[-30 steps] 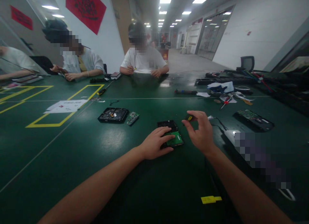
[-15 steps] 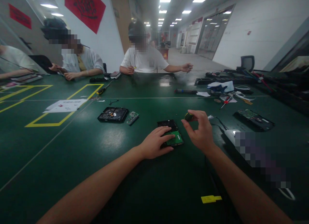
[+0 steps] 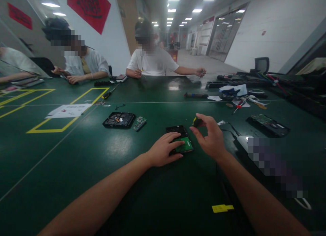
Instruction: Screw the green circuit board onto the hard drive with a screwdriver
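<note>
Our left hand [image 3: 164,149], fingers spread, partly covers the hard drive [image 3: 187,145]; our right hand [image 3: 210,136] pinches a screwdriver [image 3: 195,122]. Leftward we note a loose circuit board [image 3: 140,123].

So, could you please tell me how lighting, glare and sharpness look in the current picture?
Head view: pale glare marks the glossy green tabletop; head view: the far grey-floored corridor looks hazy; head view: the bare left hand and bare right hand look clearer, though dimly lit.
</note>
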Demonstrator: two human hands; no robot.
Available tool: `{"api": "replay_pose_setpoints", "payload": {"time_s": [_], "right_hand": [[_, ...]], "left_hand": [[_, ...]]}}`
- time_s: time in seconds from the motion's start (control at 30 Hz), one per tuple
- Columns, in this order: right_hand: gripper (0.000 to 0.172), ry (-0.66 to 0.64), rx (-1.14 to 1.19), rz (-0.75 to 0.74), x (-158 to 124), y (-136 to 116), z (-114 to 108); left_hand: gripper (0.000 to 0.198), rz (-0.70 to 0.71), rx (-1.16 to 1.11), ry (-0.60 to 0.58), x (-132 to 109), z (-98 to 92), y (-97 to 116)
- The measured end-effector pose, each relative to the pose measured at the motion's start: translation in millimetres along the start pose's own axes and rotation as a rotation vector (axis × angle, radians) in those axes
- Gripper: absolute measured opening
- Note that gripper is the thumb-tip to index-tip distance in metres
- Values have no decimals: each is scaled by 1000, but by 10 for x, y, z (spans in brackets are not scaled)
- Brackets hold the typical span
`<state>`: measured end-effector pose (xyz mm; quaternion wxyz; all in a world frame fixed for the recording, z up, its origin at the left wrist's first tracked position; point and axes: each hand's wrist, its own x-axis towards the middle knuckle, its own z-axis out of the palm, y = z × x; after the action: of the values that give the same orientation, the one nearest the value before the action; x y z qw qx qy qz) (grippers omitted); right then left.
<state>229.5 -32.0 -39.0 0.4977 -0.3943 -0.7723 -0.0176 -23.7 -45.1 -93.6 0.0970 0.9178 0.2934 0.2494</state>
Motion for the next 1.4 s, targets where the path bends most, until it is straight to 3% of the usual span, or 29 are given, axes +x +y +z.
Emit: {"api": "replay_pose_setpoints", "payload": {"time_s": [0.13, 0.43, 0.57, 0.8, 0.97, 1.2, 1.4], "right_hand": [[58, -49, 44, 5, -10, -4, 17], [56, 38, -21, -32, -5, 21, 9], [47, 75, -37, -30, 0, 21, 6], [52, 13, 116, 23, -39, 8, 52], [46, 104, -19, -2, -30, 35, 29], [56, 36, 91, 52, -54, 46, 57], [47, 89, -54, -28, 0, 7, 1]], "left_hand": [[56, 1, 4, 4, -5, 13, -8], [56, 0, 14, -4, 3, -3, -3], [55, 3, 12, -5, 7, -10, 5], [56, 11, 45, -3, 1, 5, -7], [56, 9, 46, -5, -1, 16, -15], [56, 0, 13, -5, 0, 16, -11], [56, 6, 22, -5, 4, 11, -7]]}}
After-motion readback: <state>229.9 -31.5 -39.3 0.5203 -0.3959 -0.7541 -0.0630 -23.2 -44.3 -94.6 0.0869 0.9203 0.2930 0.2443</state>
